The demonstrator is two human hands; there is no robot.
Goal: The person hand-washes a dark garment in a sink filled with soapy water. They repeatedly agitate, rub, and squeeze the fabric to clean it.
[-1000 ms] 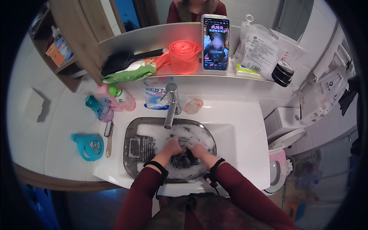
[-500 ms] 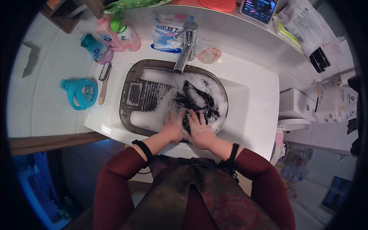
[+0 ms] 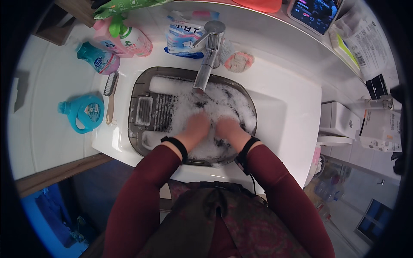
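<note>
Both hands are down in the white suds (image 3: 172, 116) of a grey translucent wash basin (image 3: 134, 107) with a ribbed washboard panel (image 3: 163, 112) on its left side. My left hand (image 3: 198, 126) and my right hand (image 3: 227, 126) press in close beside each other at the middle. Foam and motion blur hide their fingers. Dark patches of black cloth (image 3: 220, 141) show through the foam around my right hand, most of it covered. Whether either hand grips the cloth is not visible.
The basin sits in a white sink (image 3: 297, 99) under a chrome faucet (image 3: 209, 56). To the left lie a scrub brush (image 3: 110, 96) and a teal jug (image 3: 88, 112); several bottles and a blue-white pouch (image 3: 183, 36) stand behind. A phone (image 3: 313, 15) rests on the shelf.
Both hands have pushed forward and deeper into the suds, from flat with fingers visible to fingers hidden. Foam now covers more of the black cloth. The view has shifted slightly.
</note>
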